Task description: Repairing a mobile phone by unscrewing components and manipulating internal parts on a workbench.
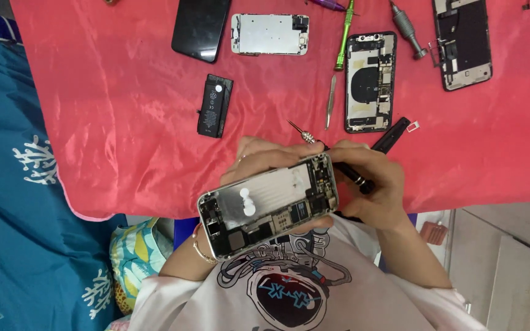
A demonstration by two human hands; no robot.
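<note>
The person holds an opened phone body (269, 205) up close, likely so the small parts inside are easy to see. The left hand (259, 160) is under and behind the phone, with its fingers wrapped round the far edge. That keeps the open side facing up. The right hand (372, 184) is just beside the phone's top end. Its fingers are squeezed shut around a black screwdriver (363, 168). The handle sticks out past the hand, away from the phone, and the metal tip (299, 130) pokes out just above the left hand's fingers, not touching any screw.

Farther out from both hands, on the red cloth (111, 104), lie the loose bits: a black battery (215, 105), a dark screen (200, 27), a silver plate (270, 34), tweezers (330, 101), a green screwdriver (344, 37) and two more opened phones (370, 81) (462, 41). They are spread apart, so each one is easy to grab.
</note>
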